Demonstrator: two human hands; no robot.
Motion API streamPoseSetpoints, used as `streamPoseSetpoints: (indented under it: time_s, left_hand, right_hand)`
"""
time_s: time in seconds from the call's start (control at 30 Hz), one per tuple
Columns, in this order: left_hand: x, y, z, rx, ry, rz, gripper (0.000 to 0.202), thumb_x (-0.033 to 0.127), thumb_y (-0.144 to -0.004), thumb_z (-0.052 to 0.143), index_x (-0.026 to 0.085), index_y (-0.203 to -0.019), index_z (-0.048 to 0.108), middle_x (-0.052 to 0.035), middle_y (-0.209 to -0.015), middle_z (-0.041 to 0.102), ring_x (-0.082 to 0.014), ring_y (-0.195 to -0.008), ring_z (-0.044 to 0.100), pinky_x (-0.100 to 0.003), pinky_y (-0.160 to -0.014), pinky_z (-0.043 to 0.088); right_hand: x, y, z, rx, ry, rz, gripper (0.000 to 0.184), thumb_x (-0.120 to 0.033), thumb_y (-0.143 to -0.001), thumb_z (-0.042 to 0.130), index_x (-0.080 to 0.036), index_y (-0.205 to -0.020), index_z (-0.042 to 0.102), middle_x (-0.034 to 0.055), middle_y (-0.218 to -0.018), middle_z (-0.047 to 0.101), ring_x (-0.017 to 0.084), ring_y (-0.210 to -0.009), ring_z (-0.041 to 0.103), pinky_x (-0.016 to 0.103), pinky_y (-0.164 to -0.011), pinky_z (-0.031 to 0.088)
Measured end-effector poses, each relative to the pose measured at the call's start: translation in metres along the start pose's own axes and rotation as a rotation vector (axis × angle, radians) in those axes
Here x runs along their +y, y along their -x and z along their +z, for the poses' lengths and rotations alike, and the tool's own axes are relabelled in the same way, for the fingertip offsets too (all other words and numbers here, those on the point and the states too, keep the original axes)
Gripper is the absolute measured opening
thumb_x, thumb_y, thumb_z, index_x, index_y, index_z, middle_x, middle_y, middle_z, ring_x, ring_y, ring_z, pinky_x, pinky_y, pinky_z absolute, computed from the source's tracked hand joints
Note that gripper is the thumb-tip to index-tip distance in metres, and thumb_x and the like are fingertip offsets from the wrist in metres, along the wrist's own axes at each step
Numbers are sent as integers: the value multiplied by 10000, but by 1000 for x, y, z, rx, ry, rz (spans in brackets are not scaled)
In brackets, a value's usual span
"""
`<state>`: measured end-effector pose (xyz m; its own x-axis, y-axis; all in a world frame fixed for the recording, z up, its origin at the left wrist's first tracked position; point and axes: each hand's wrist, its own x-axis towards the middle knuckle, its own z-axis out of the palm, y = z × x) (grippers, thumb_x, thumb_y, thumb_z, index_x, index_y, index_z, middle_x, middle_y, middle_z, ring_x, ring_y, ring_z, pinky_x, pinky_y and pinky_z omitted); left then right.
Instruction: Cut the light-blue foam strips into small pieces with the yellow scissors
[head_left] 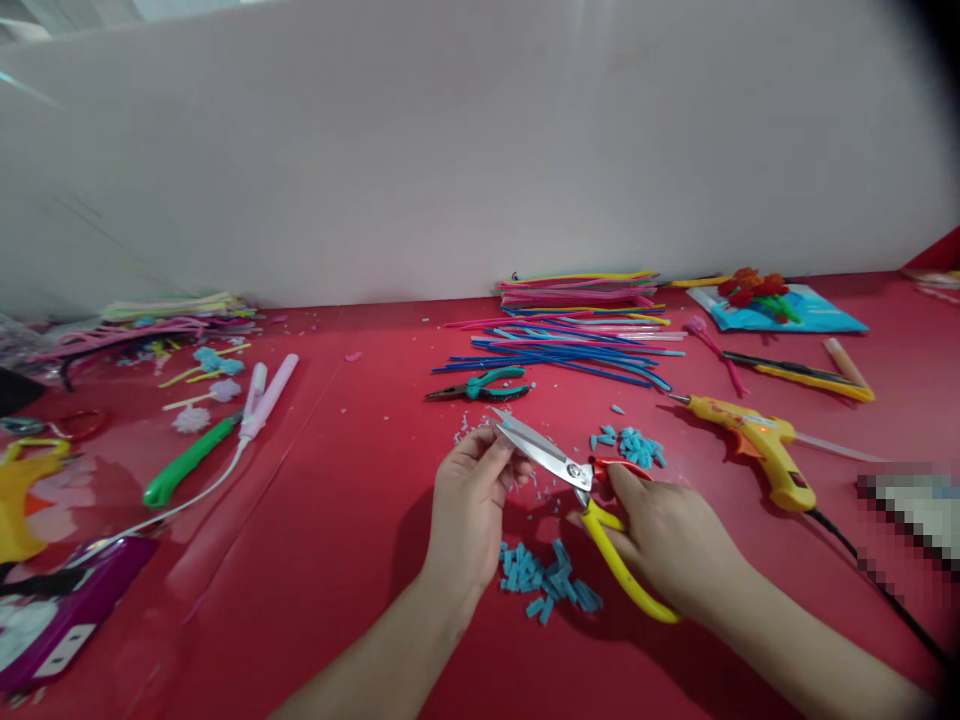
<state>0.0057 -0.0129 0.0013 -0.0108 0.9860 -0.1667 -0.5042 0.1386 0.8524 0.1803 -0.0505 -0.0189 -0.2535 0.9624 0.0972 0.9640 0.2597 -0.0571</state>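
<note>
My right hand (664,530) grips a pair of scissors (544,455) by one red and one yellow handle, with the blades pointing up and left. Close to the blade tips, my left hand (472,490) has its thumb and fingers pinched together; whatever is between them is hidden by the fingers and blade. Beneath the hands lies a pile of short blue pipe cleaner pieces (544,578). A second heap of blue pieces (639,447), some with pointed ends, sits beyond my right hand. Tiny light blue clippings are scattered around the blades.
Teal-handled pliers (476,385) lie ahead, before bundles of blue and pink pipe cleaners (562,358). A yellow glue gun (757,440) with a black cord rests at right. At left are a green-handled tool (191,462), a pink wand-like tool (270,395) and a purple box (82,610).
</note>
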Motion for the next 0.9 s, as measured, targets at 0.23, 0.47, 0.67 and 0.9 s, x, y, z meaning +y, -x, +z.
streamPoseSetpoints:
  time_s: [0.23,0.47,0.67,0.9]
  left_hand:
    - [1,0,2,-1,4,9,51,160,-690,580,136,-734,573,13,-648,569,-57,-547,509,-191,-556,407]
    - [0,-1,0,-2,-23,16,62,171,-688,580,135,-737,566,8,-656,571,-65,-555,515,-196,-554,402]
    - [1,-1,0,-7,-37,26,70,181,-694,576,140,-751,573,14,-658,572,-59,-542,508,-190,-547,395]
    - [-4,0,1,-147,-72,-96,83,206,-711,570,138,-759,565,-12,-651,594,-73,-544,527,-196,-538,404]
  right_hand:
    - [-1,-1,-1,7,20,-8,283,-460,-776,356,-186,-757,424,42,-549,588,172,-478,542,252,-441,141]
    - [-1,0,-2,-6,23,3,267,-449,-777,368,-193,-729,424,33,-546,588,162,-462,534,254,-437,132]
    - [1,-1,-2,2,34,22,250,-433,-770,378,-196,-713,434,21,-515,567,152,-444,517,255,-443,125]
    - [1,-6,-3,1,-349,140,210,-397,-739,439,-194,-684,436,2,-534,529,119,-460,454,236,-441,210]
